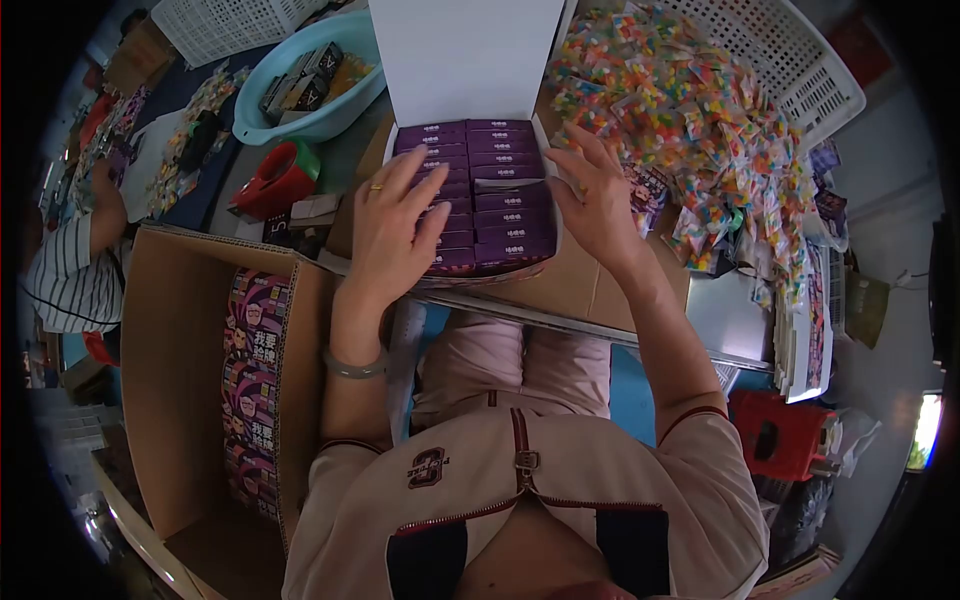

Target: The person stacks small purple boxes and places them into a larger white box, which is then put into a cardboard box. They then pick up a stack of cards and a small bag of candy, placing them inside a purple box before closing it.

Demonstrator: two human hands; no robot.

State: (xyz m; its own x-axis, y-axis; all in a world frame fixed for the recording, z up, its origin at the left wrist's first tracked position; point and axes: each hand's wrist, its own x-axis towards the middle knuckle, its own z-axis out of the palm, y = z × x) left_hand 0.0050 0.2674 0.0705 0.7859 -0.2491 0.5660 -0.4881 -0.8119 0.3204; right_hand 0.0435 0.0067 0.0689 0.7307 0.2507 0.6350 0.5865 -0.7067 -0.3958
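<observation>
A display box (470, 40) stands on the table in front of me, its white lid raised. Two columns of small purple packs (511, 220) fill it, and one pack in the right column sits with a pale edge showing. My left hand (397, 222) is over the left column, fingers spread, a ring on one finger. At the box's right wall is my right hand (597, 195), its fingers apart and fingertips close to the rim. Neither hand grips anything.
A cardboard carton (190, 300) on my left holds printed boxes (252, 400). Candy packets (690, 110) heap up at the back right by a white basket (815, 70). A blue basin (300, 50) and red tape dispenser (275, 180) stand back left. Another person (80, 270) works at far left.
</observation>
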